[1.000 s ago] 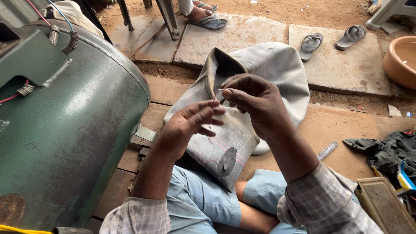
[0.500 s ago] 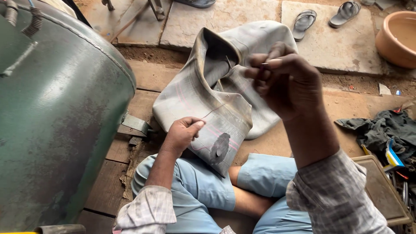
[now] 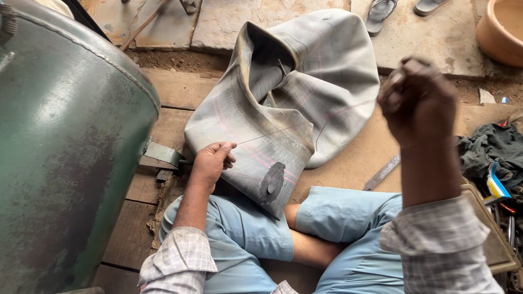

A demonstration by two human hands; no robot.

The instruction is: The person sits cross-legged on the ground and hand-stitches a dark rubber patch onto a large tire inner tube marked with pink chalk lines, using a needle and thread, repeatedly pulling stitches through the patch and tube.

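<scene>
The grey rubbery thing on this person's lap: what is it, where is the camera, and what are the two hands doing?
The camera sits on the person's head and looks down, so you see their own arms and crossed legs in light blue trousers. The grey thing is a large, limp rubber inner tube with a dark roughened spot. The left hand rests at its edge and pinches one end of a thin thread. The right hand, closed and raised, draws the thread taut. To the left stands a big green metal tank. A dark cloth lies on the right; a clay bowl and sandals lie farther off.
</scene>
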